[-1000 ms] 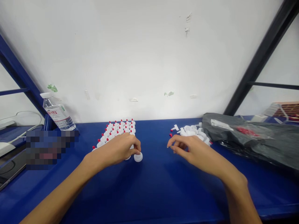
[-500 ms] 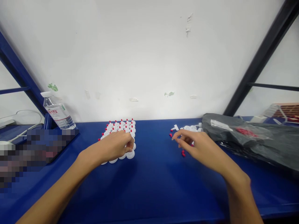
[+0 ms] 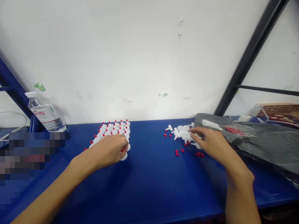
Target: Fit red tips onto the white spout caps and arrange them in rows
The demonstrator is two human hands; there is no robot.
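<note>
Nozzles (image 3: 184,133) are white, caps (image 3: 182,150) red, the table (image 3: 149,177) blue, the bag (image 3: 261,146) grey.

Honestly, can't make out a single word here. Closest thing is the label (image 3: 44,114) on the clear bottle (image 3: 57,127) at the left of the frame: it's white with chunky red lettering (image 3: 38,113) up near its left side, but the characters are too small and smeary to spell out. There's a little green mark (image 3: 51,109) at its upper right, also illegible, and a dark red line near the bottom. Then there's a white sticker (image 3: 211,124) on the grey plastic bag (image 3: 263,144), right of centre, with any print too tiny to read.
</note>
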